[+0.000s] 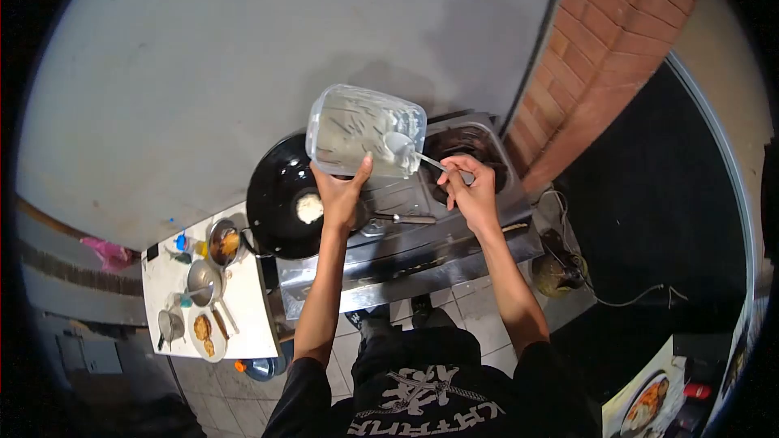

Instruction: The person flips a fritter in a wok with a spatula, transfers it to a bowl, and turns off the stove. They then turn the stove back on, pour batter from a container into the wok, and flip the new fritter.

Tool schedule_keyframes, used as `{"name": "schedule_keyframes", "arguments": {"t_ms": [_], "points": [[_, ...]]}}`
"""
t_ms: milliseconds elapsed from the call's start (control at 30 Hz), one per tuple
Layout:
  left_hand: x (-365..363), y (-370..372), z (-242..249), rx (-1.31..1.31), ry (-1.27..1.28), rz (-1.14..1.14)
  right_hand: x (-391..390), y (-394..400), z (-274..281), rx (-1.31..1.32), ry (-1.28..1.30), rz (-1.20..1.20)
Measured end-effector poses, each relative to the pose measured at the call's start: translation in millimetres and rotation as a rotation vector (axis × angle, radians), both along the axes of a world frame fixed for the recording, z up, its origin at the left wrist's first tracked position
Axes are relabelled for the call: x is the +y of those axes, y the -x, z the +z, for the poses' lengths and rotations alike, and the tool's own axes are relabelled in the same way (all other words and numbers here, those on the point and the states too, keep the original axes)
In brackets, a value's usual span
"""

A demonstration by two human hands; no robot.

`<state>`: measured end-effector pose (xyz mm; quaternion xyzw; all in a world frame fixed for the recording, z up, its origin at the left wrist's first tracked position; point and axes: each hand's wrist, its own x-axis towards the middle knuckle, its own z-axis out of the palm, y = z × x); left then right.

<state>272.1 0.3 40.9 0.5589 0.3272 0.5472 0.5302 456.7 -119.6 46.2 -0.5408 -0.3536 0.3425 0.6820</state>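
Note:
My left hand point(341, 193) grips a clear plastic container point(349, 130) by its near side, tilted so its inside shows. Pale batter streaks smear the container's walls and bottom. Between the fingers of my right hand point(471, 186) is the handle of a spoon point(399, 144), whose bowl rests inside the container at its right end. Left of and below the container, a black wok point(280, 195) sits on the stove point(389, 247). One pale lump of batter point(309, 208) lies in the wok, close to my left wrist.
A spatula point(410, 218) lies across the stove beside the wok. To the right is an uncovered burner point(462, 146). The white side table point(251, 332) holds bowls, a mug and a plate point(195, 341) of fried food. A gas cylinder point(558, 272) stands at right.

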Motion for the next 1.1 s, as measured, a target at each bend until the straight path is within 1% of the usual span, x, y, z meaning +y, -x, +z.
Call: {"name": "schedule_keyframes", "arguments": {"t_ms": [33, 100, 167, 200, 233, 267, 300, 367, 400, 433, 500, 533, 567, 633, 700, 767, 833, 900, 967, 1000, 1033, 1067, 1100], "points": [[-5, -17, 1, -0.005, 0.003, -0.024, -7, -8, 1, 0.015, 0.018, -0.060], [-17, -46, 6, -0.064, 0.323, -0.107, -19, -28, -9, -0.010, 0.026, -0.108], [-9, -71, -23, -0.038, 0.321, -0.172, -33, -44, -18, 0.048, 0.064, -0.143], [-8, -84, -33, 0.020, 0.393, -0.192, -39, -49, -21, 0.077, 0.091, -0.173], [-10, -95, -36, 0.079, 0.465, -0.210, -44, -55, -28, 0.070, 0.092, -0.193], [-15, -102, -31, 0.064, 0.480, -0.310, -47, -61, -37, 0.071, 0.107, -0.229], [-14, -110, -40, 0.060, 0.482, -0.324, -50, -66, -47, 0.072, 0.121, -0.261], [-9, -125, -54, 0.096, 0.616, -0.361, -55, -73, -56, 0.049, 0.133, -0.261], [-8, -127, -62, 0.152, 0.615, -0.427, -57, -73, -61, 0.032, 0.160, -0.257], [-4, -130, -66, 0.148, 0.614, -0.433, -58, -73, -61, 0.016, 0.186, -0.251], [7, -134, -73, 0.228, 0.639, -0.410, -59, -72, -62, -0.022, 0.176, -0.237], [8, -135, -70, 0.283, 0.596, -0.401, -57, -69, -62, 0.004, 0.161, -0.243], [14, -138, -75, 0.279, 0.599, -0.401, -57, -68, -62, 0.031, 0.146, -0.246], [31, -142, -81, 0.346, 0.663, -0.485, -54, -68, -65, 0.040, 0.145, -0.233], [34, -149, -81, 0.385, 0.661, -0.453, -48, -69, -73, -0.119, 0.105, -0.268], [40, -156, -94, 0.550, 0.600, -0.398, -45, -71, -70, -0.136, 0.118, -0.281], [44, -158, -101, 0.519, 0.573, -0.367, -41, -71, -71, -0.150, 0.130, -0.297], [44, -157, -104, 0.492, 0.543, -0.331, -35, -70, -75, -0.092, 0.079, -0.330], [32, -152, -82, 0.557, 0.436, -0.182, -33, -66, -72, -0.092, 0.109, -0.313], [31, -148, -80, 0.555, 0.439, -0.172, -32, -65, -71, -0.091, 0.139, -0.302], [29, -144, -81, 0.526, 0.381, -0.168, -32, -66, -74, -0.091, 0.140, -0.291], [28, -140, -80, 0.498, 0.322, -0.163, -33, -70, -82, -0.171, 0.159, -0.301], [26, -135, -79, 0.497, 0.326, -0.151, -33, -72, -90, -0.251, 0.178, -0.310]]}}
